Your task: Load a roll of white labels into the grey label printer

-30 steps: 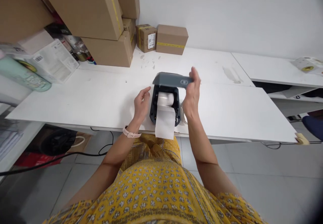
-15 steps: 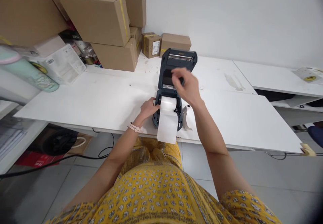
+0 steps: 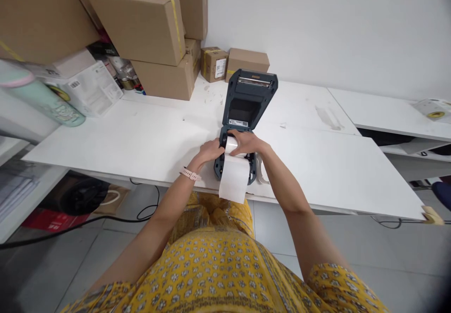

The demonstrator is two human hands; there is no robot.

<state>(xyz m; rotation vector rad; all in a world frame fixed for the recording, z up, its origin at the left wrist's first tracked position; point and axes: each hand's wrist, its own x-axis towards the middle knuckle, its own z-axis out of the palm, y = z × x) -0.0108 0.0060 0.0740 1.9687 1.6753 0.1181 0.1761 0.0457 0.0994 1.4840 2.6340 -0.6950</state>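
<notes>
A dark grey label printer (image 3: pixel 243 111) stands near the front edge of the white table (image 3: pixel 141 139), its lid tilted fully back. A white paper roll (image 3: pixel 230 144) lies inside, and its loose strip (image 3: pixel 233 179) hangs over the table edge. My left hand (image 3: pixel 208 152) grips the printer's left side next to the roll. My right hand (image 3: pixel 248 143) lies on top of the roll with its fingers curled over it. A small white curved part (image 3: pixel 261 169) rests on the table just right of the printer.
Stacked cardboard boxes (image 3: pixel 148 21) fill the back left of the table, with two small boxes (image 3: pixel 232 64) behind the printer. White cartons (image 3: pixel 88 87) and a mint bottle (image 3: pixel 42 99) sit at the left. A second white desk (image 3: pixel 387 111) adjoins on the right. Cables run on the floor.
The printer lid swung from half shut to fully open. My right hand left the lid and came down onto the paper roll. My left hand closed in on the printer's left side.
</notes>
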